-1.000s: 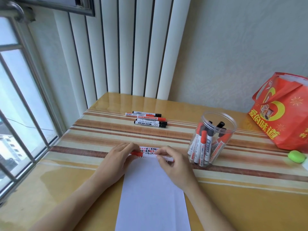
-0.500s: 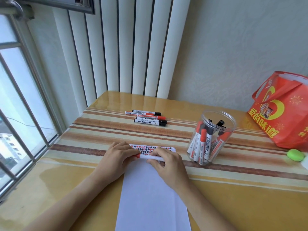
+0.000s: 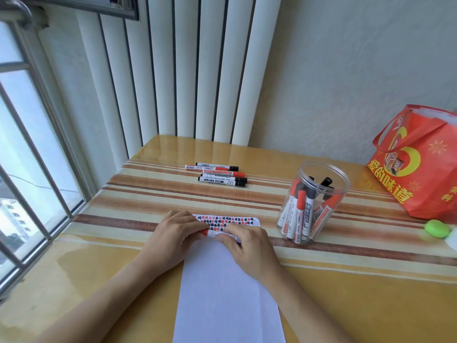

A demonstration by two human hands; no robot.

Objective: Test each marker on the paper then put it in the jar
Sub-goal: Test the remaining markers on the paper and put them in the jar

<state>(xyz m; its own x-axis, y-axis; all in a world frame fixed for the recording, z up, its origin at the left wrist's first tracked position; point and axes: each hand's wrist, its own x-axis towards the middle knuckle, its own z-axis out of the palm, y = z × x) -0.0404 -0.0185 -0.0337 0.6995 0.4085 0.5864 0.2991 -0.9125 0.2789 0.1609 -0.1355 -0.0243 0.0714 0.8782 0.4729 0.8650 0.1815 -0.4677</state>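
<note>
Fingers of both hands, left hand [image 3: 173, 233] and right hand [image 3: 247, 246], pinch a red marker [image 3: 214, 233] (lying level) over the paper [image 3: 222, 293], left of the jar [image 3: 314, 201].

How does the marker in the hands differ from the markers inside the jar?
The held marker lies level over the paper, while the markers in the jar stand upright or lean. The held marker is pinched by the left hand at its red end and the right hand on its barrel; the markers in the jar are untouched. Both have white barrels.
</note>
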